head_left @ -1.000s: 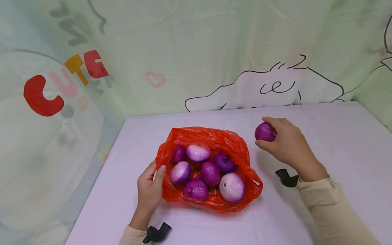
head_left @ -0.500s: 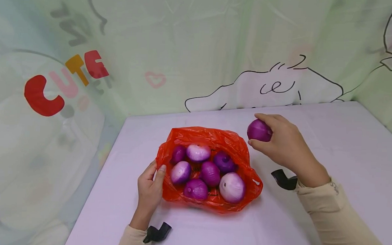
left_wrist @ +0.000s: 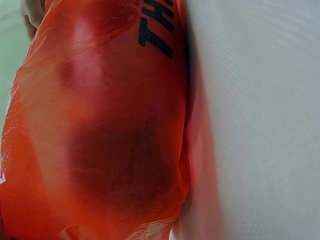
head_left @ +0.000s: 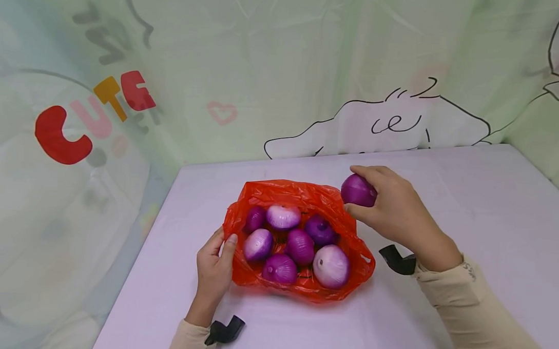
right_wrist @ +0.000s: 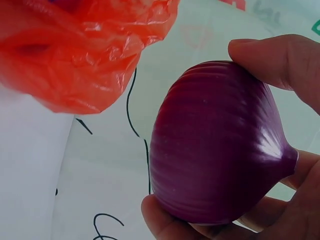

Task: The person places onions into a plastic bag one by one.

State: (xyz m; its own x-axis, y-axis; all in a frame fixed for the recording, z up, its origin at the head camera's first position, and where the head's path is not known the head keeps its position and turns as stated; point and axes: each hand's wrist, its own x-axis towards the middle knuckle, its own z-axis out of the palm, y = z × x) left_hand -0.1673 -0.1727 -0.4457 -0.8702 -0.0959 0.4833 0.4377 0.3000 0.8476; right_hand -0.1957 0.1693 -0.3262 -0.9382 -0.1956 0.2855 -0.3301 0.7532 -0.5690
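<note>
A purple onion is held between the thumb and fingers of my right hand, up by the back right rim of a red plastic bag. In the right wrist view the onion shows its ribbed skin and pointed end. My left hand grips the bag's left edge, thumb on the near side and the other fingers mostly hidden behind the plastic. Several purple and pale onions lie inside the wide-mouthed bag. The left wrist view shows the bag's outer wall close up, with dark onion shapes through it.
The bag stands on a table with a pale lilac cloth. Behind it hangs a light green curtain with line drawings and coloured letters. A black strap piece sits at the right wrist, another at the left.
My right hand has carried the onion leftward, from right of the bag to its back right rim. The left hand and the bag stay where they were.
</note>
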